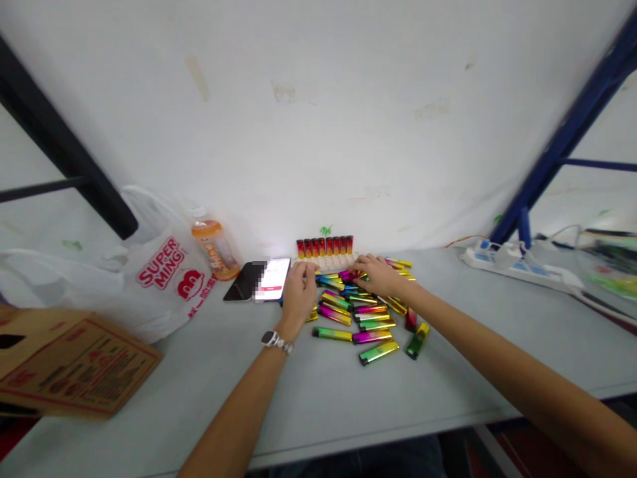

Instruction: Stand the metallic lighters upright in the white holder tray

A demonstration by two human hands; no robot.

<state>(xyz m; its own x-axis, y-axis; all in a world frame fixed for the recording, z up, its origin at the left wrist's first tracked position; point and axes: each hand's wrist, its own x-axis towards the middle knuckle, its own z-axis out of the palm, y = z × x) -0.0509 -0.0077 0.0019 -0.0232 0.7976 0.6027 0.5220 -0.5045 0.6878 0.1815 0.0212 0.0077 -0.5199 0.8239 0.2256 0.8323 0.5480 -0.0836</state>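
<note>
Here are the loose lighters (373, 318), a glossy scatter of green, gold, pink and blue in mid-table, several of them overlapping. Just behind stands a row of red lighters (325, 247), eight upright, shoulder to shoulder at the back of a pale tray (331, 263) near the wall (318, 133). That tight line looks the weak point: a knock to the tray could tip one into its neighbours and take down several.

On to the hands! The right hand (379, 275) bends its fingers down among the lighters at the tray's right end; whether they are clamped on one, nobody can tell from here. A fingertip dragging through that overlap could send neighbours sliding. The left hand (300, 292) curls at the tray's left end, its grip hidden too; a push from there could shift the whole tray.

Watch the flanks: a green lighter (417, 341) lies near the right forearm, where a low sweep could catch it. The lit phone (275, 276) sits right beside the left hand, asking for a bump. Farther left on the table (298, 411), an orange bottle (215, 247) leans near the plastic bag (166, 292), well apart from the hands.
</note>
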